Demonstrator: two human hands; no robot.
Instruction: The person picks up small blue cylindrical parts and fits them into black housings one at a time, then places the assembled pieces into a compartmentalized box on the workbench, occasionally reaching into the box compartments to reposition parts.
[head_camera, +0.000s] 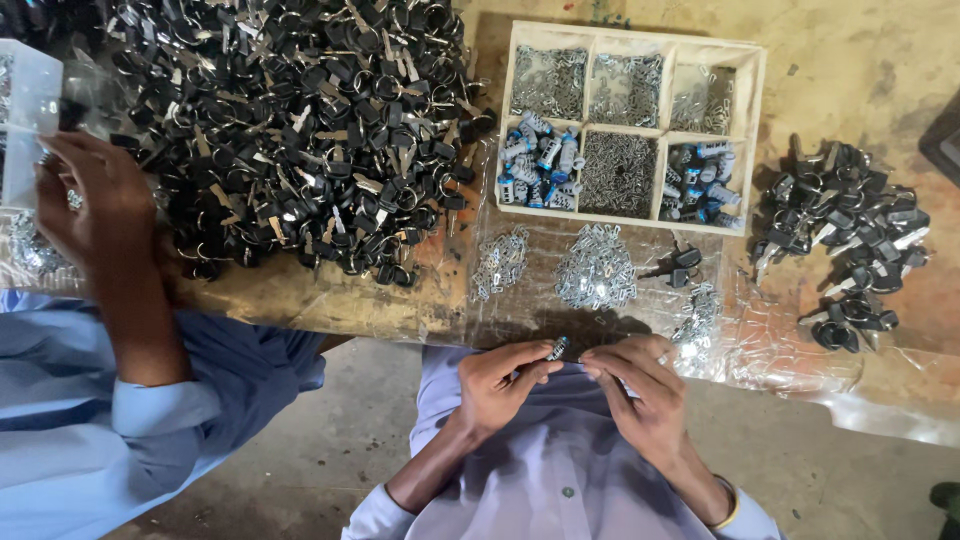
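Silver and small, a lock cylinder sits pinched in the fingertips of the left hand, just at the bench edge. Right hand is curled beside it, fingertips close to the cylinder; whether it grips anything I cannot tell. Beyond lie metal clip piles, a divided wooden tray, and key heaps. Another person's hand reaches at far left.

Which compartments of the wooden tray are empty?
None. All six compartments of the wooden tray hold parts: four small metal pieces, two blue-and-silver cylinders.
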